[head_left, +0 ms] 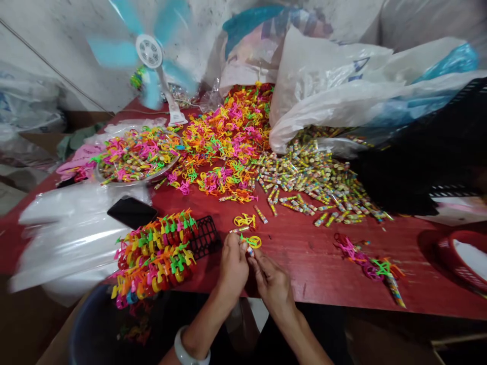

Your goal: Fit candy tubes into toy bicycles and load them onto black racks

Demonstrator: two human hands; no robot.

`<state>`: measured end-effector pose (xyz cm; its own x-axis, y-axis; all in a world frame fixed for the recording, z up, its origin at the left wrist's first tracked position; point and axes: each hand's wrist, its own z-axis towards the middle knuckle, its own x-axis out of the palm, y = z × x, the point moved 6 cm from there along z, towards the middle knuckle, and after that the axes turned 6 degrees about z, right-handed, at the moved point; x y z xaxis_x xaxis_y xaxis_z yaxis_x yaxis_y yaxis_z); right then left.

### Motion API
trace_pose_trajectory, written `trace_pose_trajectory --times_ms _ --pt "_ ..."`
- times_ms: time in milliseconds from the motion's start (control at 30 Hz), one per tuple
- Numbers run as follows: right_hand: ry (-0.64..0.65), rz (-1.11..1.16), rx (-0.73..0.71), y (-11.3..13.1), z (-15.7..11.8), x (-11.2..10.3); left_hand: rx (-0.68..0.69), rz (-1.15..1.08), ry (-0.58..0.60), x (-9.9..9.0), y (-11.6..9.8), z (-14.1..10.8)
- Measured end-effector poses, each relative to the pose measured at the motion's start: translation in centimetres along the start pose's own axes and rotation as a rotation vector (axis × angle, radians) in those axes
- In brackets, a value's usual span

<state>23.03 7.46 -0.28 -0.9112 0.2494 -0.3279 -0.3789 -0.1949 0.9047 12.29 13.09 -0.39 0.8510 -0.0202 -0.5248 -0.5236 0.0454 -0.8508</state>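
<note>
Over the front edge of the red table, my left hand and my right hand meet with fingers pinched. A small printed tube shows between their fingertips. Against it sits a yellow and green plastic toy piece; which fingers bear it is hard to tell. Just beyond lie a yellow toy bicycle and a loose printed tube. To the left of my left hand, a black plastic rack carries rows of colourful plastic toy pieces.
Behind spreads a heap of toy pieces beside a pile of printed tubes. A filled bowl, phone, plastic bags and spinning fan are left. A red basket and toy cluster are right.
</note>
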Motion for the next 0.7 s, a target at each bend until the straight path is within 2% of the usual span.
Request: trace_pose_trajectory --times_ms 100,233,333,433,500,567,633,667,700 --pt "0.005 -0.012 0.002 0.1 -0.2 0.0 0.021 0.048 -0.005 0.0 -0.4 -0.1" --pt "0.088 0.061 0.049 0.1 0.2 -0.1 0.029 0.071 -0.011 0.4 -0.9 -0.1" --pt "0.067 0.115 0.168 -1.2 0.2 -1.5 0.087 0.067 0.083 1.6 -1.9 0.0" --pt "-0.11 0.034 0.269 -3.7 -0.3 -5.5 0.199 0.114 0.141 1.9 -2.7 0.3" --pt "-0.32 -0.195 0.224 -4.9 -0.7 -9.5 0.226 0.174 0.066 1.1 -2.4 0.7" --pt "-0.54 -0.507 0.118 -4.9 -1.0 -12.8 0.214 0.249 -0.039 0.0 -1.8 1.4" --pt "-0.674 -0.726 0.027 -4.3 -0.6 -13.9 0.195 0.334 -0.101 -0.4 -1.1 2.2" --pt "-0.685 -0.774 -0.013 -3.9 0.1 -13.6 0.189 0.374 -0.104 -0.4 -0.9 2.7" --pt "-0.643 -0.784 -0.056 -3.6 1.1 -12.8 0.187 0.404 -0.088 -0.1 -0.8 3.3"
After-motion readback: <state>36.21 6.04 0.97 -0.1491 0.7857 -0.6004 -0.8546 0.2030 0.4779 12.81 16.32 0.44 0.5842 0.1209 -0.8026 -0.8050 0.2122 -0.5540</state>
